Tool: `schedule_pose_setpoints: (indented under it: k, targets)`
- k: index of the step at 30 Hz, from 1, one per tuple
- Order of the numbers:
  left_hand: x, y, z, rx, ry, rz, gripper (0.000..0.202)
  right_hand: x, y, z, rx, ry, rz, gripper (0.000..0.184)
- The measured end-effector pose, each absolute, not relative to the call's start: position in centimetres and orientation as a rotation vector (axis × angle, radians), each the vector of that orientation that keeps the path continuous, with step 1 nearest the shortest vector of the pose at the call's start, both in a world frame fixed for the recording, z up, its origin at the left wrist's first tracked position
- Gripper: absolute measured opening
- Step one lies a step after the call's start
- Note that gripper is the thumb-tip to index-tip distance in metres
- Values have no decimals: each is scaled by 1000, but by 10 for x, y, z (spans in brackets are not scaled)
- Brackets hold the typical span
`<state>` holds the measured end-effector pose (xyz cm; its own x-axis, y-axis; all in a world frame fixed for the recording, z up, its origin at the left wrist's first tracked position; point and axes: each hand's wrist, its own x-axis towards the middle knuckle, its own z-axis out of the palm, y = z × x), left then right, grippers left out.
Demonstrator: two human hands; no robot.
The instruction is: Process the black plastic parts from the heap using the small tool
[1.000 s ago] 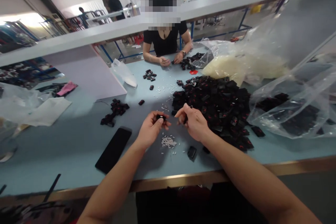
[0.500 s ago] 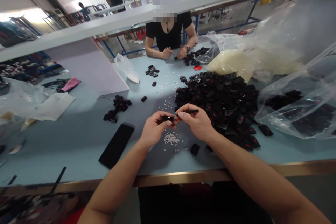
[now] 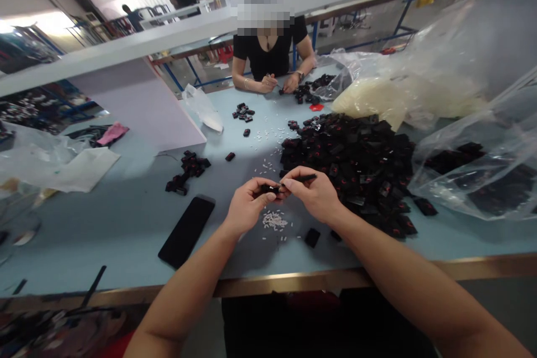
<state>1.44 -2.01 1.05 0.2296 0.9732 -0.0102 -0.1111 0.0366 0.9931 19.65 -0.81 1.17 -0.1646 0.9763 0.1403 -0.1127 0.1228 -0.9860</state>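
Head camera view: the left hand (image 3: 250, 206) pinches a small black plastic part (image 3: 269, 188) between thumb and fingers. The right hand (image 3: 312, 194) grips a thin black pin (image 3: 305, 178), its end at that part, and the two hands touch. Just below them, a small pile of white pellets (image 3: 273, 220) lies on the pale blue surface (image 3: 126, 235). A heap of black parts (image 3: 348, 170) sits to the right, a black smartphone (image 3: 186, 231) to the left. A co-worker (image 3: 264, 59) sits across the surface.

Left hand (image 3: 251, 207) gripping small black part (image 3: 268, 188), right hand (image 3: 312, 194) holding thin black tool (image 3: 305, 178)
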Motion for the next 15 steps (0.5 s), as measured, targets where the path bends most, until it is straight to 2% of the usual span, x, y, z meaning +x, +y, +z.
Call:
schedule_pose_setpoints:
  k: [15]
  targets:
    - [14, -21, 10, 1287, 980, 1039, 28, 194, -11, 13, -969, -1320, 1213, 14]
